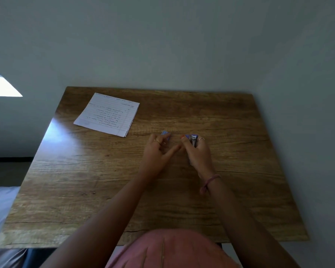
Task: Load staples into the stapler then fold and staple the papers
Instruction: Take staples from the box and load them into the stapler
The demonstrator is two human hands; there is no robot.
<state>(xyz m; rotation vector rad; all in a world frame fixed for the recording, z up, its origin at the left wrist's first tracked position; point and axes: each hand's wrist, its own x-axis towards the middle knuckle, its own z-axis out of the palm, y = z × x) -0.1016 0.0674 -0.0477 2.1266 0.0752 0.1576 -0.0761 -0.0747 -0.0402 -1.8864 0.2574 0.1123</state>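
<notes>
Gripping the little stapler (193, 140) upright in my right hand (198, 153), left hand (159, 149) curled around the staple box (165, 134) beside it. Best bet is holding the tray steady so the strip slides straight in. Papers (107, 115) wait at the wooden desk's (85, 190) far left corner, gray wall (182, 45) behind.

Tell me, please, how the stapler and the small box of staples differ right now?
The stapler is gripped in the right hand and shows bare metal, while the box of staples lies on the table at the fingers of the left hand. The stapler sits to the right, the box to the left. Both look purple-blue and small, and both lie well apart from the papers.
</notes>
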